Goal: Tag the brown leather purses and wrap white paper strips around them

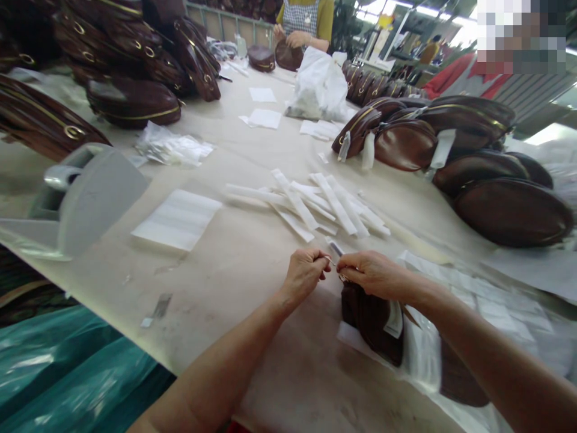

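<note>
A dark brown leather bag (pixel 376 325) stands at the table's front right, a white label (pixel 394 320) on its side. At the bag's upper end my right hand (pixel 372 273) is closed, thumb and fingers pinched close to a small metal ring. Just left of it, my left hand (pixel 306 273) pinches the end of a thin pale strand that spans the gap between my fingertips. A small strip with a grey face (pixel 335 247) sticks up behind the fingertips. What lies under the right fingers is partly hidden. Clear plastic wrapping (pixel 424 355) lies against the bag's right side.
White paper strips (pixel 315 204) lie heaped beyond my hands. A white sheet (pixel 178 219) and a grey tape dispenser (pixel 85 198) are on the left. Brown bags (pixel 509 210) pile up at right, others (pixel 130 102) at back left. A person in a checked apron (pixel 302 24) handles a bag opposite.
</note>
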Motion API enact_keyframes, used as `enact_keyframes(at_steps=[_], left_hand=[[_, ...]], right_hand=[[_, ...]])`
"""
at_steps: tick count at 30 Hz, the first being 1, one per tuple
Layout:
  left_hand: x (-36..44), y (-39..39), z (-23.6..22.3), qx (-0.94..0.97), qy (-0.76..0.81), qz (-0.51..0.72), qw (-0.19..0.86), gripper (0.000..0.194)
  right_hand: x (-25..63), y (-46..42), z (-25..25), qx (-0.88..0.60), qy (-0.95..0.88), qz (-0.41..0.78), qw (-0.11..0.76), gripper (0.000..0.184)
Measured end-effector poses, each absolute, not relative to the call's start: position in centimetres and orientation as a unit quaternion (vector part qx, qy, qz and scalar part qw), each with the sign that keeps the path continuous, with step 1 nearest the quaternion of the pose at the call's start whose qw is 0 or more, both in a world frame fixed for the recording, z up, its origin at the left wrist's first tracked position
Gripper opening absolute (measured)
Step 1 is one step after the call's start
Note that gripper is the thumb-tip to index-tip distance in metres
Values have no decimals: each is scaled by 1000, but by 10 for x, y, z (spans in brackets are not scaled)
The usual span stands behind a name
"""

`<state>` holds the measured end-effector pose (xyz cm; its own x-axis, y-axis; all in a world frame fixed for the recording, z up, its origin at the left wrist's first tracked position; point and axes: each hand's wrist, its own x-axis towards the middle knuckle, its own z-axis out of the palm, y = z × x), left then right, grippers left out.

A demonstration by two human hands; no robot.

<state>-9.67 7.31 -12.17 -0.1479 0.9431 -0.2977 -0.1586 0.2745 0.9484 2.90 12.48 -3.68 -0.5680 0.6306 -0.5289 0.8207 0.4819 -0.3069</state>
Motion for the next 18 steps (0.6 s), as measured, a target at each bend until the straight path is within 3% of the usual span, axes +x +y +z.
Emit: enact_keyframes(at_steps=[12, 18], left_hand=[[-93, 69, -117, 363, 520, 457, 623, 10], [-85, 69, -123, 378, 543, 464, 589, 10]], right_hand=[[32, 124, -41, 440, 845, -249, 175, 24], [31, 122, -40, 447, 844, -238, 177, 25]])
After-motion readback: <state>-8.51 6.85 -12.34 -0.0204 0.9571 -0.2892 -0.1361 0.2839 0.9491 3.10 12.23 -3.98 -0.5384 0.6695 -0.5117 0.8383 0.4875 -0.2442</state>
